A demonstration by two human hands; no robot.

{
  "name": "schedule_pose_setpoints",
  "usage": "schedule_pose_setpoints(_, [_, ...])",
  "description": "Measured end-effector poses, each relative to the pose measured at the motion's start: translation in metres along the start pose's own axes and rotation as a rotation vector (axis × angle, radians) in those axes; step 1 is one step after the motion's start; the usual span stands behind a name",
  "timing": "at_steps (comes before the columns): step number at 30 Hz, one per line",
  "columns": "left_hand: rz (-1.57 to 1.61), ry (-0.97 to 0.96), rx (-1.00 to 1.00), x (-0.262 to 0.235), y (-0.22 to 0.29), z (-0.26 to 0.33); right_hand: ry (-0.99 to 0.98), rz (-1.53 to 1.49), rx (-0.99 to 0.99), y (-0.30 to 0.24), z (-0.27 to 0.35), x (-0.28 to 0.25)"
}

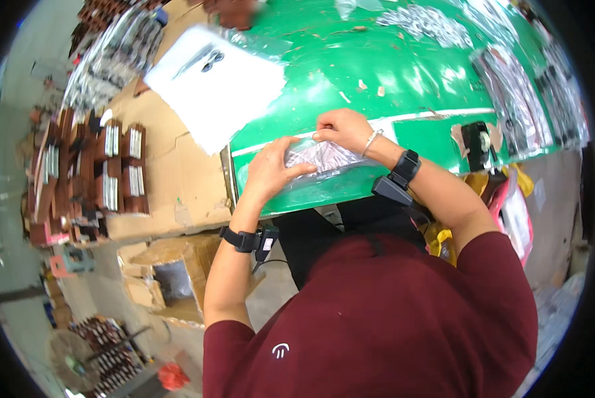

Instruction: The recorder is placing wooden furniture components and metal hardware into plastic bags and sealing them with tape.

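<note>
Pinching the top edge of a clear plastic bag (324, 157) with the right hand (346, 129), just above the middle of the frame. Touching the bag's left end with the left hand (269, 169), with its thumb spread wide — can't tell if gripping. Working over a green tabletop (420, 141) — with black-handled scissors (209, 63) on a white sheet (224, 99) at upper left.

Up at the upper left, scissors (212, 61) are laid on a white sheet (221, 99), brown pieces (93, 166) are stacked at the left, an open cardboard box (201, 265) is seen lower down, and at the lower left a round fan (70, 359) and a red bundle (172, 376) are spotted.
</note>
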State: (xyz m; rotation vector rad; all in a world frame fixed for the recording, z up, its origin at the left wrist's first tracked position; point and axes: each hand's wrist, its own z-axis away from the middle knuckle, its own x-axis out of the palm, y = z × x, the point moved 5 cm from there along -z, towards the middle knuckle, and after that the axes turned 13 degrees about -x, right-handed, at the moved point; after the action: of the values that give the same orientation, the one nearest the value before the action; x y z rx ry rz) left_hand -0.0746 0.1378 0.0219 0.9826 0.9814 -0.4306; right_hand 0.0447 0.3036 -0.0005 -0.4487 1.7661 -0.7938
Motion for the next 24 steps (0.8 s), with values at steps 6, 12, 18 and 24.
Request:
schedule_pose_setpoints(6, [0.166, -0.018, -0.109, 0.004, -0.004, -0.008, 0.135, 0.137, -0.168, -0.008, 0.002, 0.002])
schedule_pose_setpoints(12, [0.246, -0.051, -0.022, 0.007, -0.002, -0.021, 0.14, 0.107, -0.212, -0.016, 0.002, -0.016])
schedule_pose_setpoints(18, [0.278, -0.132, -0.053, -0.011, 0.041, -0.019, 0.38, 0.132, -0.361, -0.028, 0.02, -0.039])
schedule_pose_setpoints(24, [0.088, 0.332, 0.21, 0.0, 0.077, 0.019, 0.485, 0.274, -0.567, -0.049, 0.063, -0.054])
